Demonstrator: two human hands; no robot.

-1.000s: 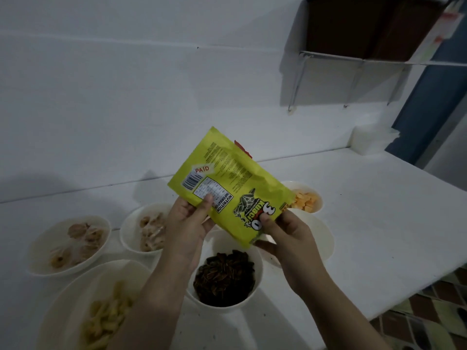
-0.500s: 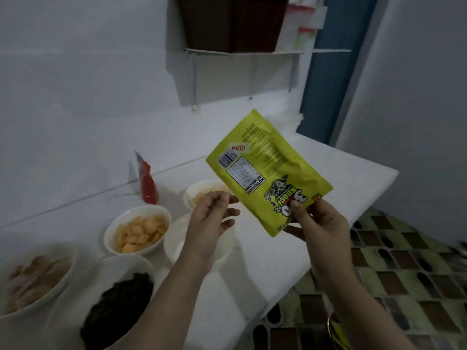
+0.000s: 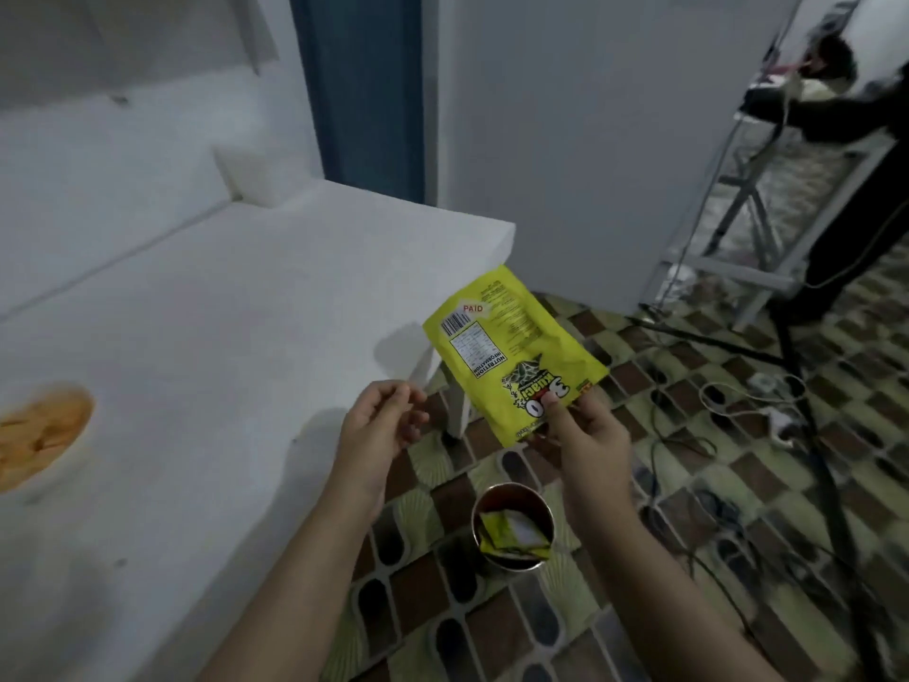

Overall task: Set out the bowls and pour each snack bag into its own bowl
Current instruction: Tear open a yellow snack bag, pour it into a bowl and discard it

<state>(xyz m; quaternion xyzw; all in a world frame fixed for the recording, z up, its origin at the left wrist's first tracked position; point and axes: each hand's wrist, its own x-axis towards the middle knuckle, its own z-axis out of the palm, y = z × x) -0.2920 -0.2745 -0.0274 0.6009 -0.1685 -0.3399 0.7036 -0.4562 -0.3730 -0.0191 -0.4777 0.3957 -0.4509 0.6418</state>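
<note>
My right hand (image 3: pixel 588 433) pinches the lower corner of a flat yellow snack bag (image 3: pixel 511 356), held upside down in the air beyond the table's right end, above the floor. My left hand (image 3: pixel 381 425) hovers just left of the bag with curled fingers and holds nothing. A white bowl of orange snack pieces (image 3: pixel 42 430) stands at the far left of the white table (image 3: pixel 221 337), blurred. The other bowls are out of view.
A small round bin (image 3: pixel 514 529) with yellow wrappers inside stands on the patterned tile floor below my right hand. Cables and a tripod leg (image 3: pixel 811 435) cross the floor at right. Another person (image 3: pixel 846 115) stands at the far right. A white box (image 3: pixel 246 174) sits at the table's back.
My view has swung right, from the bowls to the table's end and floor. My left hand let go of the bag; my right hand carried it out past the table edge, over the bin.
</note>
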